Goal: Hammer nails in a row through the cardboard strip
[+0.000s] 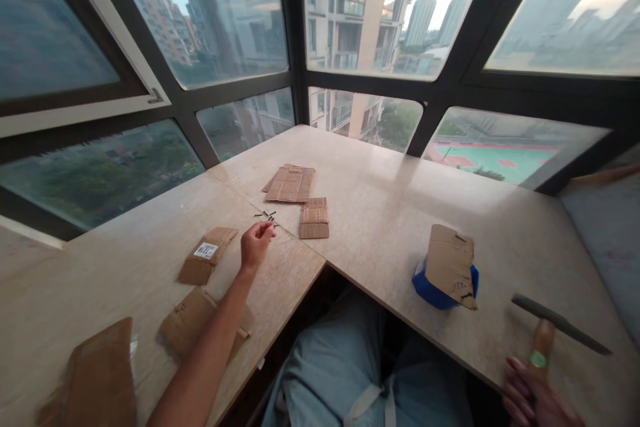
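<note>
My left hand (257,241) reaches over the stone-like tabletop with thumb and fingers pinched together. At its fingertips lie several small dark nail-like pieces (266,214); whether one is between the fingers is too small to make out. My right hand (537,395), at the lower right, is wrapped round the wooden handle of a tool (543,340). A green sticker marks that handle, and a long, thin dark metal part (565,325) runs across its far end. The tool's exact kind does not show. Slight blur covers my right fingers.
Flattened cardboard pieces (291,184) and a smaller one (315,219) lie past my left hand. More cardboard (200,267) is spread at the left. A blue box (430,291) with cardboard (450,260) over it stands near the edge (380,307). Windows (365,13) border the tabletop.
</note>
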`<state>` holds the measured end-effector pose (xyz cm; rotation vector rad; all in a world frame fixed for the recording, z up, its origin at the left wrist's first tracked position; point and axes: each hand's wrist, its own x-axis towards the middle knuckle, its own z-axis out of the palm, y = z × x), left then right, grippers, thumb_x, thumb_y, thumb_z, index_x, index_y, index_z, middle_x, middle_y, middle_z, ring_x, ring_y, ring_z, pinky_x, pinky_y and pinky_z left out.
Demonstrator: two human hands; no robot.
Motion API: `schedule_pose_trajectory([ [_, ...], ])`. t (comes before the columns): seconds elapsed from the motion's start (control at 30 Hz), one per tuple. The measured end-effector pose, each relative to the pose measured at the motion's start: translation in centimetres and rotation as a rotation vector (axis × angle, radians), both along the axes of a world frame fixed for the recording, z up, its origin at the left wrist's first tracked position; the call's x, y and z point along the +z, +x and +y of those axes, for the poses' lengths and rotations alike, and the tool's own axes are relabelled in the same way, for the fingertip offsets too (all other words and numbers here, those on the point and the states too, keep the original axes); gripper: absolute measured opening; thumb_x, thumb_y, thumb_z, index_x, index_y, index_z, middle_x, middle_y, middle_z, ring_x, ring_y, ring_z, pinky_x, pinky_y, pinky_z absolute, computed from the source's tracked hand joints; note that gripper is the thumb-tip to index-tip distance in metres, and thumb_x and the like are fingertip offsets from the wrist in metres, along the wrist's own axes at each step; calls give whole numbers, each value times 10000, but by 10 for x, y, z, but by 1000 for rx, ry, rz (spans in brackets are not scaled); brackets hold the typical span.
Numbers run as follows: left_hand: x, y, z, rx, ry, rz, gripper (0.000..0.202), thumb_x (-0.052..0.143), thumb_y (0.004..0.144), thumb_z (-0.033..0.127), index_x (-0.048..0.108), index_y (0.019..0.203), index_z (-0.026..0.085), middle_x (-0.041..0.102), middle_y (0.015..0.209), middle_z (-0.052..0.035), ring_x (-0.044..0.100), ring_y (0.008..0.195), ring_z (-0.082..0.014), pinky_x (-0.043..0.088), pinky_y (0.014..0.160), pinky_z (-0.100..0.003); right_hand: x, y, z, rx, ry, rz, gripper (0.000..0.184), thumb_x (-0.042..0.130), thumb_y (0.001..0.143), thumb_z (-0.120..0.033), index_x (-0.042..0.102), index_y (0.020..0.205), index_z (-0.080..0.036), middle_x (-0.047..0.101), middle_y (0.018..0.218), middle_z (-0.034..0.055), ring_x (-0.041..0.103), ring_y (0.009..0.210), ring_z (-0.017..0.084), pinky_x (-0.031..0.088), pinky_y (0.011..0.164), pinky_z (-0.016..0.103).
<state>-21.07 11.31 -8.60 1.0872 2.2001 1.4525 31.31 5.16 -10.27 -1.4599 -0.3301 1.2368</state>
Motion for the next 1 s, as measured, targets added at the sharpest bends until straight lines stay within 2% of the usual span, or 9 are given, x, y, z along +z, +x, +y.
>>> schedule_pose_trajectory([
  [0.1, 22, 40, 3, -77, 196, -340, 376, 692, 688, 392, 696, 937, 110, 681, 764, -41, 617, 635, -113, 509, 589, -214, -2, -1, 1, 1, 44, -14, 448, 878, 456, -298, 543, 714, -149, 372, 532, -108, 296, 342, 8, 257, 256, 117],
  [0.2, 44, 86, 8, -210, 218, -637, 396, 777, 610, 346, 703, 919, 111, 670, 759, -32, 582, 614, -83, 483, 552, -181, -2, -3, 2, -1, 81, -17, 467, 869, 501, -334, 493, 723, -168, 382, 519, -117, 288, 332, 4, 245, 262, 110],
  [0.3, 60, 136, 15, -351, 206, -786, 402, 814, 587, 319, 701, 910, 107, 668, 761, -30, 543, 569, -55, 436, 498, -157, -1, -6, 3, -2, 119, -15, 469, 860, 542, -357, 468, 725, -176, 384, 509, -123, 284, 332, 3, 253, 267, 108],
  [0.43, 68, 205, 25, -585, 174, -877, 408, 812, 631, 354, 685, 929, 107, 599, 641, 17, 519, 528, -54, 434, 476, -170, -2, -7, 3, -11, 148, -14, 438, 833, 596, -370, 461, 734, -185, 373, 505, -126, 279, 331, 8, 254, 269, 113],
  [0.57, 64, 256, 35, -719, 21, -1165, 407, 848, 598, 375, 639, 842, 126, 592, 667, 23, 564, 537, -58, 483, 488, -174, -4, -7, 3, -30, 161, 7, 445, 823, 609, -399, 446, 731, -195, 384, 511, -121, 283, 334, 12, 249, 272, 117],
  [0.67, 60, 276, 40, -778, -138, -1242, 378, 832, 635, 399, 599, 758, 127, 642, 718, -22, 612, 563, -77, 480, 459, -158, -5, -7, 3, -36, 165, 23, 443, 820, 613, -407, 452, 741, -197, 382, 512, -123, 278, 333, 13, 248, 272, 122],
  [0.77, 57, 287, 43, -814, -169, -1144, 366, 810, 670, 408, 613, 787, 122, 696, 800, -71, 647, 577, -99, 471, 426, -156, -8, -6, 3, -41, 170, 36, 445, 813, 627, -423, 447, 746, -200, 376, 517, -125, 274, 337, 13, 248, 273, 122],
  [0.9, 58, 295, 47, -823, -154, -1080, 403, 857, 607, 339, 662, 874, 108, 714, 783, -66, 684, 649, -124, 566, 579, -205, -11, -5, 4, -43, 179, 48, 431, 799, 660, -422, 445, 762, -199, 384, 538, -121, 270, 350, 9, 251, 278, 116],
  [1.0, 59, 299, 49, -853, -129, -1024, 454, 869, 577, 306, 680, 939, 109, 727, 798, -64, 701, 704, -150, 590, 689, -268, -12, -4, 4, -40, 179, 52, 421, 789, 680, -428, 448, 771, -198, 388, 549, -119, 272, 354, 10, 259, 278, 117],
])
